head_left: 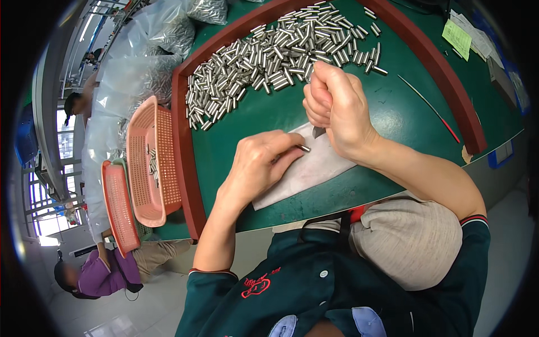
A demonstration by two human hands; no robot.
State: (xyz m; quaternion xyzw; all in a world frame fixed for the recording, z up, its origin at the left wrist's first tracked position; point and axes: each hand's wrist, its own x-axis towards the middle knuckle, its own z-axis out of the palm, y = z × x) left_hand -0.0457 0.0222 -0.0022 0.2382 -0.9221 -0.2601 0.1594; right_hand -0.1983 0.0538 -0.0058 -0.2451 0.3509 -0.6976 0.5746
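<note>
My left hand (259, 164) rests over a whitish cloth (314, 175) on the green table. Its thumb and forefinger pinch a short shiny metal pin (304, 148), which points toward my right hand. Closed in a fist just above the cloth is my right hand (343, 108). Out of the fist's lower side pokes the dark flat tip of a tool (318, 132); the rest of it is hidden by the fingers. Beyond both hands spreads a large heap of metal pins (275, 53), lying in all directions.
A dark red wooden frame (182, 151) borders the work area. Left of it stand a pink basket (168, 194) with several pins inside, a red basket (120, 219) and bulging clear bags (151, 73). A thin red-handled rod (432, 109) lies at right. Another person (109, 272) is at lower left.
</note>
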